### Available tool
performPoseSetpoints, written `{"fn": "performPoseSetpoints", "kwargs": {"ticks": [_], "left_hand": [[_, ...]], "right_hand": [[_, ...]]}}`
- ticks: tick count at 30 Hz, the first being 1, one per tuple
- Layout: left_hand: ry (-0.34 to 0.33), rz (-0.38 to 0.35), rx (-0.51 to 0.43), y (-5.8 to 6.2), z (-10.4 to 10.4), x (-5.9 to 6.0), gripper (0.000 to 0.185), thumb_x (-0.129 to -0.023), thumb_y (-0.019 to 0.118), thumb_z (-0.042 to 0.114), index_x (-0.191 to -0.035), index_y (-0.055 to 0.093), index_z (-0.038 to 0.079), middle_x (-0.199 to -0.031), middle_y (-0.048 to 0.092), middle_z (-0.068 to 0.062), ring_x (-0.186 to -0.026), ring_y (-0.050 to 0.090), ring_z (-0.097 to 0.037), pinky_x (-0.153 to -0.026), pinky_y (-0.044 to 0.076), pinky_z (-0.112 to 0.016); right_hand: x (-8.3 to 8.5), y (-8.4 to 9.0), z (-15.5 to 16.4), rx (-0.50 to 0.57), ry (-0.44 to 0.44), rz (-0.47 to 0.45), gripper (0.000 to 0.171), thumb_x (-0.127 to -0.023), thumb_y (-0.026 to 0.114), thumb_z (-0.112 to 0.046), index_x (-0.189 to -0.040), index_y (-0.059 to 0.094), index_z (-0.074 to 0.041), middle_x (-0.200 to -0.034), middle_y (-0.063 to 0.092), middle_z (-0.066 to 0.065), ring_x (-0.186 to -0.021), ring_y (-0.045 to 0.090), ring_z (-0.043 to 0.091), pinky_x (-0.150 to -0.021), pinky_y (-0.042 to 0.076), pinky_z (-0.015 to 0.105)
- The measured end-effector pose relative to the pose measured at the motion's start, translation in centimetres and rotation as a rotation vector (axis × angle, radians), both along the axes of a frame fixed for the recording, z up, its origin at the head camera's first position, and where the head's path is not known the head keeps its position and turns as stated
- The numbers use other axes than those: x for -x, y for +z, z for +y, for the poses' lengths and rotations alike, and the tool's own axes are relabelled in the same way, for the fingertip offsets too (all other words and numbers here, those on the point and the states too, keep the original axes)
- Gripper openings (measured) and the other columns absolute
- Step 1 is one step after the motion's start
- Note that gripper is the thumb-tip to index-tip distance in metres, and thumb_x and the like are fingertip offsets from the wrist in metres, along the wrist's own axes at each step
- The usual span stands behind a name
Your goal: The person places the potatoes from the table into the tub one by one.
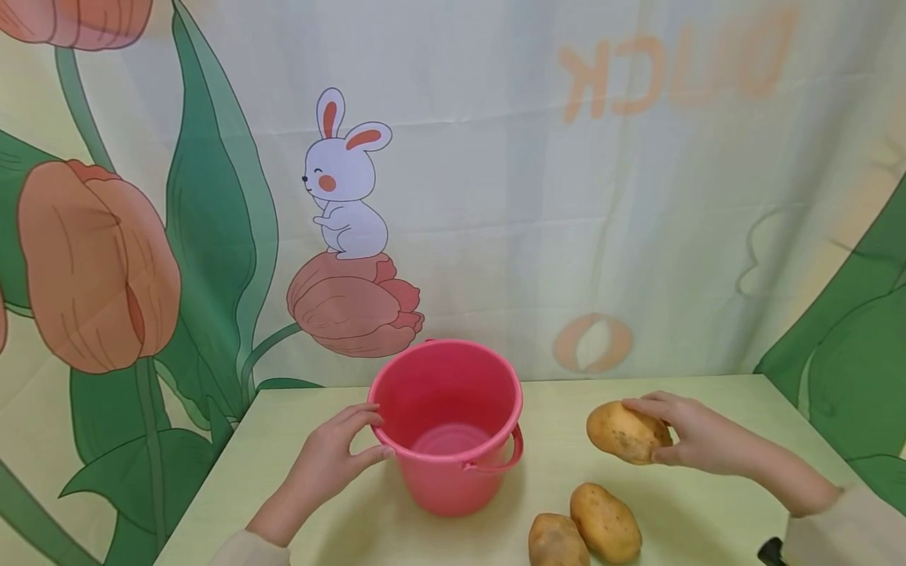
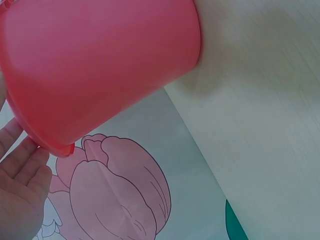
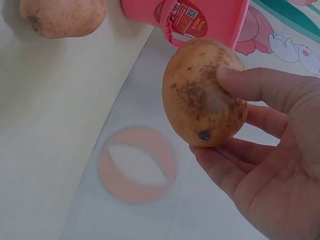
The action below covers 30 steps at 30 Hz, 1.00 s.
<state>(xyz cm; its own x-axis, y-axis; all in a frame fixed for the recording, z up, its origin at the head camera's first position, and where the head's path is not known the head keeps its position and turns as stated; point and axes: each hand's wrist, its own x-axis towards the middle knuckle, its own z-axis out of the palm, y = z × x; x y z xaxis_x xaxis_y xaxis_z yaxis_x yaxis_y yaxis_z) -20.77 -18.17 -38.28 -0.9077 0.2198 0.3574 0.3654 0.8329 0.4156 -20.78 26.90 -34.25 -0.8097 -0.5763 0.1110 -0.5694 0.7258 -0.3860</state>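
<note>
A pink plastic bucket point(image 1: 453, 487) stands upright on the table, its open top tilted toward the head camera. At the left side of its rim my left hand point(image 1: 329, 456) holds on, fingertips at the edge and the thumb lower along it; the left wrist view shows the fingers point(image 2: 30, 160) right at the rim. To the right of the bucket, my right hand point(image 1: 697, 432) grips a potato point(image 1: 623, 432) above the table, thumb on one side and fingers on the other. Dark blemishes mark this potato point(image 3: 200, 95) in the right wrist view.
Two more potatoes, one point(image 1: 605, 523) beside the other point(image 1: 557, 542), lie at the table's near side, right of the bucket. The bucket's handle point(image 1: 506, 460) hangs down on its right. A printed curtain point(image 1: 495, 196) rises behind the pale table point(image 1: 283, 440).
</note>
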Motion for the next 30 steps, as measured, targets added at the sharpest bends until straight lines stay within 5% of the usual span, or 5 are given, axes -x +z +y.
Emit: {"fn": "performPoseSetpoints", "kwargs": {"ticks": [30], "left_hand": [[-0.004,-0.003,-0.012,0.2,0.0,0.0,0.037,-0.067,0.073,0.038,-0.099,0.062,0.022,-0.118,0.056,0.004,-0.111,0.052,-0.018,-0.082,0.051,-0.035]], "right_hand": [[0.7,2.1,-2.7,-0.028,0.050,0.039,0.059,-0.068,0.069,-0.004,-0.123,0.047,0.003,-0.114,0.051,0.018,-0.082,0.047,0.013,-0.059,0.040,0.020]]}}
